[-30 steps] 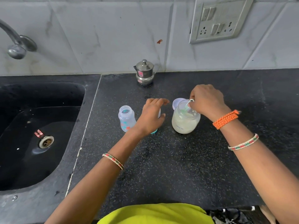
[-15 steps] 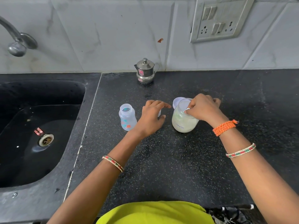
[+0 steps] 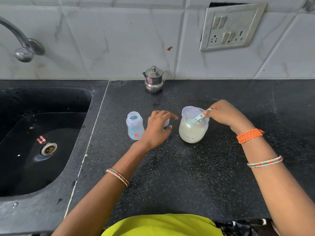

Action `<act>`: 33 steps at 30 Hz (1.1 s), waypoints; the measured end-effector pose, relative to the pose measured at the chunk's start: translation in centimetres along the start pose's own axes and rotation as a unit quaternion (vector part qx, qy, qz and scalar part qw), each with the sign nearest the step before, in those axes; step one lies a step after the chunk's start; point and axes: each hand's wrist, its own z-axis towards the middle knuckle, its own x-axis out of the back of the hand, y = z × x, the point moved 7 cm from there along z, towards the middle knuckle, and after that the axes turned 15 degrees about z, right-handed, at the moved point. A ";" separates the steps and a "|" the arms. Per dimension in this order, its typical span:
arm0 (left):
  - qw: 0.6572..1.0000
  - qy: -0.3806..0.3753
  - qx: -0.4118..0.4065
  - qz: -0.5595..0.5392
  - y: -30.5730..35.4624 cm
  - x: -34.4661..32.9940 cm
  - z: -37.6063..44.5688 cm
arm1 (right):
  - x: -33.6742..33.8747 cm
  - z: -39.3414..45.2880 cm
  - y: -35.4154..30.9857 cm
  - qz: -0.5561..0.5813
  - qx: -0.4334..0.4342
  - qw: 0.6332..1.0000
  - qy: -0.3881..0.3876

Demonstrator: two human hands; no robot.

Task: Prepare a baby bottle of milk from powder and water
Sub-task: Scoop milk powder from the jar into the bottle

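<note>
At frame centre the right hand (image 3: 225,116) pinches a pale green scoop (image 3: 198,118) inside the open powder jar (image 3: 193,130), while the left hand (image 3: 157,128) (fingers loosely curled) hovers beside the uncapped baby bottle (image 3: 134,126).

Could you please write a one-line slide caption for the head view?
Right hand dips a scoop into the open powder jar; the uncapped baby bottle waits beside the left hand.

home kitchen | black granite counter (image 3: 170,176) | inset sink (image 3: 42,133) with tap (image 3: 22,46) | tiled wall, switch-socket plate (image 3: 230,26) | steel pot (image 3: 153,80), probably for milk
</note>
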 end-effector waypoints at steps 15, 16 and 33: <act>0.999 0.042 0.012 -0.024 -0.9 0.9 -0.2 | 2.1 -0.7 1.0 0.114 -0.008 0.992 0.055; 0.998 0.055 0.012 -0.033 -0.8 1.3 -0.3 | 2.4 -0.6 1.0 0.123 -0.003 0.990 0.061; 0.932 0.263 0.188 -0.164 -9.4 9.4 -8.3 | -6.4 -0.4 -10.5 0.194 0.144 0.970 -0.013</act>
